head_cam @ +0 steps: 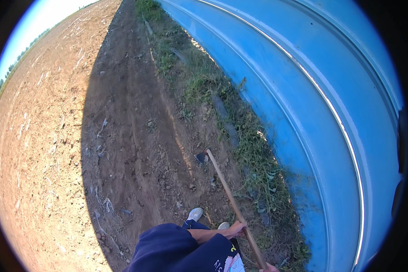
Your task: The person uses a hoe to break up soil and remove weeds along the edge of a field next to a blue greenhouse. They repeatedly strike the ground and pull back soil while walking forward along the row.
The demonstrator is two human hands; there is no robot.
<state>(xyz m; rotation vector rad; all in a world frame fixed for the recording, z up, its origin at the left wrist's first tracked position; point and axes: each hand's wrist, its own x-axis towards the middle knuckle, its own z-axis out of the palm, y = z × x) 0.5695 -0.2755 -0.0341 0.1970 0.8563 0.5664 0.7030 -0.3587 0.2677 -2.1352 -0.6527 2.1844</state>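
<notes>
My left hand (236, 230) is wrapped around the long wooden handle (227, 189) of a hoe. Lower down the same shaft, at the bottom edge of the view, my right hand (270, 268) grips it and is partly cut off. The handle slants forward and to the left. At its far end a dark metal hoe blade (200, 157) is at the bare soil, just left of the weedy strip; whether it touches the ground I cannot tell. White shoes (195, 214) show below the blade, under my dark blue shirt (166, 243).
A blue ribbed metal wall (292, 98) curves along the right. Green weeds (255, 146) and a dark pipe-like strip (226, 119) run along its foot. Shaded brown soil (129, 112) lies ahead; a sunlit field (44, 153) with pale scraps stretches left.
</notes>
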